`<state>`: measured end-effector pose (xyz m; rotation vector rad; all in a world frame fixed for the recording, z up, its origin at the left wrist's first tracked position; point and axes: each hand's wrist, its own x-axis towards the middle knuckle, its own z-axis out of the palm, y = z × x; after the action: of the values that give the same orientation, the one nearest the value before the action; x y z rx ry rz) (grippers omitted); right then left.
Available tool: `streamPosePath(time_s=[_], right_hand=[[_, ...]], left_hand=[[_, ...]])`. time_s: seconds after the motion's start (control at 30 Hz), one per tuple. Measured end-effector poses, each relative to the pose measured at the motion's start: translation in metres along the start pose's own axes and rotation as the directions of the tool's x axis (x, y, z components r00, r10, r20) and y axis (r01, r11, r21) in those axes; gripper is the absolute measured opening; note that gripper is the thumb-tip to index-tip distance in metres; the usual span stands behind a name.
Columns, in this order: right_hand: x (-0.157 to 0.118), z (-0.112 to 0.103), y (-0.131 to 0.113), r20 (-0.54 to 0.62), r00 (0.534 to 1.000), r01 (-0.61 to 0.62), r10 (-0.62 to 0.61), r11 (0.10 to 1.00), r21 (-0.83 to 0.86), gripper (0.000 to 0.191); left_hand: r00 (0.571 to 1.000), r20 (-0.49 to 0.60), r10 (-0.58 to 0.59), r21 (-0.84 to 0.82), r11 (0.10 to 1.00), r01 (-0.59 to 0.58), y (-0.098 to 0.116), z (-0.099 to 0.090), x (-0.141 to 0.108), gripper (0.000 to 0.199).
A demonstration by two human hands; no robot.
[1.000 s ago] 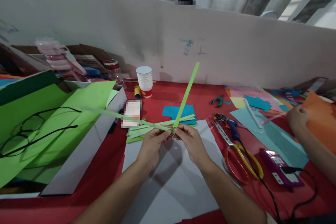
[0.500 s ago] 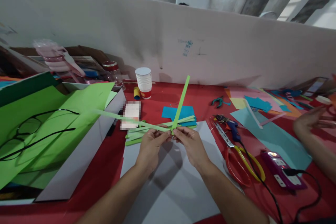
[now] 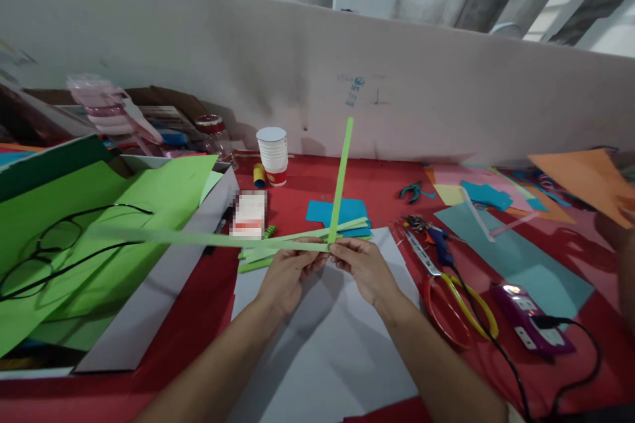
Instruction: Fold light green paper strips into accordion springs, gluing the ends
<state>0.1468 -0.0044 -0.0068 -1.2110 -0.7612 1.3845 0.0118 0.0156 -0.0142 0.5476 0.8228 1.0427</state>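
Note:
Over a white paper sheet [image 3: 322, 363], my left hand [image 3: 286, 277] and my right hand [image 3: 366, 272] meet with fingertips almost touching. The left fingers pinch a long pale green paper strip [image 3: 198, 238] that stretches out to the left, over the box. From the right fingertips a brighter green paper strip [image 3: 342, 178] rises nearly upright. Both strips meet at the pinch; whether they are one folded piece or two, I cannot tell. Just behind my hands lie several loose green strips [image 3: 255, 268] and blue paper pieces [image 3: 317, 211].
On the left, a box [image 3: 163, 304] holds green paper and black-framed glasses [image 3: 54, 238]. Paper cups [image 3: 272, 155] stand behind. At right lie scissors [image 3: 473, 304], a glue gun [image 3: 440, 248], a purple power strip [image 3: 536, 327] and pliers [image 3: 411, 192]. Another person's hand holds orange paper [image 3: 590, 178].
The pale strip has swung lower and reaches farther left. The upright strip stands straighter and higher. At the right, the other person's hand has picked up orange paper.

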Motion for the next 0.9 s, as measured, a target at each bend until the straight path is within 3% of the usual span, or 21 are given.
streamPosePath(time_s=[0.23, 0.47, 0.6, 0.77, 0.9], right_hand=[[0.001, 0.005, 0.012, -0.063, 0.996, 0.057, -0.059, 0.998, -0.035, 0.018], [-0.004, 0.008, 0.016, 0.074, 0.975, 0.219, -0.211, 0.968, -0.124, 0.017], [-0.006, 0.014, 0.015, 0.042, 0.976, 0.218, -0.215, 0.972, -0.092, 0.022], [-0.005, 0.014, 0.013, -0.060, 0.976, 0.204, -0.210, 0.974, -0.099, 0.014], [-0.004, 0.010, 0.009, -0.027, 0.986, 0.161, -0.165, 0.981, -0.112, 0.013]], left_hand=[[0.998, 0.013, 0.068, 0.068, 0.995, -0.069, -0.008, 0.001, 0.001, 0.022], [0.980, 0.008, 0.197, 0.165, 0.967, -0.195, -0.010, 0.001, 0.000, 0.018], [0.974, -0.016, 0.227, 0.165, 0.961, -0.222, -0.008, 0.003, -0.002, 0.018], [0.987, 0.028, 0.155, 0.135, 0.978, -0.158, -0.003, 0.005, -0.004, 0.014], [0.995, 0.066, 0.072, 0.129, 0.988, -0.080, 0.002, 0.001, -0.003, 0.015]])
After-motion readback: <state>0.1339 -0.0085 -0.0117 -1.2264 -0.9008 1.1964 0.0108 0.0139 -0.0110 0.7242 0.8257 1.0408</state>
